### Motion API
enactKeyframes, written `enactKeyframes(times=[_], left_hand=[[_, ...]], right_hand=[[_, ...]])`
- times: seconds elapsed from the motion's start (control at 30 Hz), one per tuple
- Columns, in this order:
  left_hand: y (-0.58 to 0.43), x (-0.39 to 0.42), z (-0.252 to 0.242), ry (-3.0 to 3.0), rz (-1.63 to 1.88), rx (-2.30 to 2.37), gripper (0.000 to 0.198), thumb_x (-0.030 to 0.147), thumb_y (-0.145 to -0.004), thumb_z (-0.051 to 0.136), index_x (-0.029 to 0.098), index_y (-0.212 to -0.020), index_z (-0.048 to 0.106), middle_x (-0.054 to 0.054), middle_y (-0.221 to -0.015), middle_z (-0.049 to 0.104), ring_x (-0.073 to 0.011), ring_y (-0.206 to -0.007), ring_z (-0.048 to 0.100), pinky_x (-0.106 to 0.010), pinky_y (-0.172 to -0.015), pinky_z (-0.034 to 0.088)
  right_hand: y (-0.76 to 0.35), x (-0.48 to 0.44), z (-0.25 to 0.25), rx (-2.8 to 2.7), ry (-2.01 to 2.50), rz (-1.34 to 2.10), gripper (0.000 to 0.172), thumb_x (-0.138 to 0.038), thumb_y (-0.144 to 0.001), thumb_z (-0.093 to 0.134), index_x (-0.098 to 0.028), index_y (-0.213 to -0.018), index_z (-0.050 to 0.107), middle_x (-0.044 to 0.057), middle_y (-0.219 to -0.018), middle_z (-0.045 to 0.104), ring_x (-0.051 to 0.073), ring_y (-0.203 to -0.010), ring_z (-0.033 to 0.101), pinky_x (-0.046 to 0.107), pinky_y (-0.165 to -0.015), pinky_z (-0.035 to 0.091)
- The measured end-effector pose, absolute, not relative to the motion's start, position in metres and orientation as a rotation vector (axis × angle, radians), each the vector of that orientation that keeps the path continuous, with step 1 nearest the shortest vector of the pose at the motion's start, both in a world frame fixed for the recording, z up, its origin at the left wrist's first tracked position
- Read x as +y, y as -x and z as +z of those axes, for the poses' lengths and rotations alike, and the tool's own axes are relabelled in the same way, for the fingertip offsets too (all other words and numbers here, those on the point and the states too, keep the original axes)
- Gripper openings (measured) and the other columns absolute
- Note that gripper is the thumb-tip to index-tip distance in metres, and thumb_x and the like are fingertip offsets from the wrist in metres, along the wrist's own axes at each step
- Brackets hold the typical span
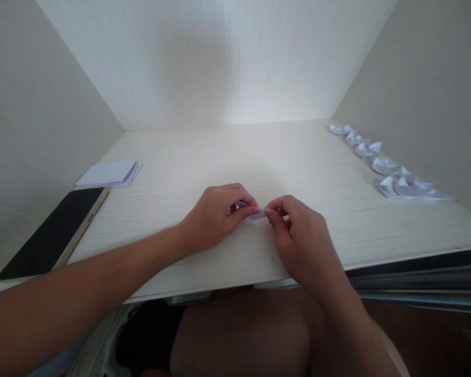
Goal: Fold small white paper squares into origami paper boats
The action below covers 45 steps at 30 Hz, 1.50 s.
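A small piece of folded white paper [258,214] is held between both hands, just above the white table, near the middle of its front part. My left hand [223,213] pinches its left end between thumb and fingers. On the other side, my right hand [298,230] is closed on the right end, thumb against index finger. Only a short strip of the paper shows between the fingertips; the rest is hidden by the fingers.
Several small folded paper boats [383,166] stand in a row along the right wall. A stack of white paper sheets [108,173] lies at the left, behind a dark phone-like device [49,230]. The white table [220,157] meets walls at its back and sides.
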<state>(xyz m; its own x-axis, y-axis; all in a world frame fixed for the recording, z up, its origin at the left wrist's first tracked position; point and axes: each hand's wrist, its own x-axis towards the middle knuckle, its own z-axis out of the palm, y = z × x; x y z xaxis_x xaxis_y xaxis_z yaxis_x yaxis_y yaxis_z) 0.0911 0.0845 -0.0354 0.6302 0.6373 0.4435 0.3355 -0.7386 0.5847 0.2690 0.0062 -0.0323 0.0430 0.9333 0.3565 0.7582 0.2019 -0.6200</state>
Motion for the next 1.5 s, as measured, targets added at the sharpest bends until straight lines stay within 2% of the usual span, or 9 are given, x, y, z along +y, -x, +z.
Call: enactKeyframes(times=[0.33,0.5,0.73,0.87,0.93,1.03,1.13,1.3,1.5], left_hand=[[-0.094,0.079,-0.03,-2.363,0.91,0.864,0.017,0.027,-0.095,0.068,0.018,-0.084,0.077,0.0,-0.076,0.075,-0.0139,-0.067,0.063,-0.026,-0.065,0.044],[-0.095,0.079,-0.03,-2.002,0.953,0.999,0.025,0.038,-0.088,0.074,0.018,-0.073,0.076,0.0,-0.061,0.072,-0.0132,-0.055,0.06,-0.025,-0.053,0.041],[-0.093,0.095,-0.036,-1.441,1.273,0.964,0.034,0.045,-0.088,0.076,0.015,-0.073,0.07,-0.003,-0.07,0.073,-0.0122,-0.065,0.066,-0.023,-0.061,0.055],[-0.098,0.083,-0.034,-1.404,1.044,0.834,0.039,0.044,-0.077,0.087,0.014,-0.098,0.074,-0.005,-0.091,0.078,-0.0147,-0.078,0.072,-0.027,-0.072,0.061],[-0.101,0.074,-0.031,-1.435,0.888,0.804,0.04,0.04,-0.075,0.089,0.015,-0.103,0.075,-0.003,-0.082,0.078,-0.0145,-0.071,0.071,-0.027,-0.069,0.06],[-0.102,0.067,-0.03,-1.439,0.821,0.781,0.025,0.039,-0.081,0.083,0.016,-0.084,0.077,-0.002,-0.071,0.075,-0.0133,-0.062,0.067,-0.026,-0.062,0.059],[-0.1,0.07,-0.032,-1.36,0.896,0.788,0.025,0.037,-0.081,0.082,0.015,-0.072,0.073,-0.002,-0.069,0.073,-0.0114,-0.057,0.063,-0.024,-0.056,0.055],[-0.097,0.082,-0.034,-1.208,1.066,0.866,0.028,0.037,-0.076,0.085,0.014,-0.072,0.07,-0.005,-0.072,0.072,-0.0158,-0.067,0.069,-0.022,-0.047,0.052],[-0.099,0.071,-0.029,-1.377,0.822,0.774,0.03,0.041,-0.079,0.085,0.014,-0.079,0.072,-0.005,-0.069,0.073,-0.0172,-0.064,0.071,-0.024,-0.045,0.058]], right_hand=[[-0.274,0.005,-0.025,-1.622,1.595,0.523,0.016,-0.023,-0.093,0.055,-0.021,-0.078,0.062,0.003,-0.075,0.07,0.018,-0.067,0.061,0.03,-0.062,0.041],[-0.277,0.008,-0.024,-1.559,1.614,0.576,0.017,-0.024,-0.089,0.057,-0.021,-0.073,0.062,0.0,-0.065,0.064,0.016,-0.056,0.053,0.029,-0.056,0.039],[-0.295,0.01,-0.031,-1.349,1.677,0.618,0.021,-0.035,-0.087,0.059,-0.021,-0.072,0.063,0.0,-0.061,0.063,0.016,-0.052,0.05,0.03,-0.054,0.038],[-0.29,0.009,-0.03,-1.325,1.563,0.712,0.022,-0.035,-0.087,0.06,-0.02,-0.072,0.064,-0.001,-0.06,0.061,0.015,-0.053,0.051,0.03,-0.054,0.038],[-0.28,0.009,-0.028,-1.344,1.506,0.753,0.02,-0.032,-0.087,0.06,-0.02,-0.071,0.063,-0.001,-0.059,0.06,0.015,-0.054,0.051,0.029,-0.054,0.039],[-0.267,0.009,-0.024,-1.361,1.476,0.792,0.019,-0.028,-0.087,0.06,-0.02,-0.07,0.064,-0.002,-0.06,0.061,0.014,-0.054,0.051,0.028,-0.054,0.039],[-0.272,0.009,-0.024,-1.368,1.522,0.778,0.019,-0.027,-0.086,0.062,-0.02,-0.068,0.065,0.0,-0.061,0.065,0.015,-0.055,0.052,0.029,-0.056,0.04],[-0.313,0.004,-0.027,-1.192,1.644,0.562,0.019,-0.031,-0.083,0.068,-0.019,-0.068,0.071,0.005,-0.068,0.072,0.018,-0.061,0.059,0.032,-0.06,0.043],[-0.287,0.001,-0.028,-1.196,1.361,0.753,0.019,-0.038,-0.083,0.073,-0.019,-0.081,0.071,0.005,-0.08,0.075,0.017,-0.068,0.064,0.029,-0.06,0.048]])
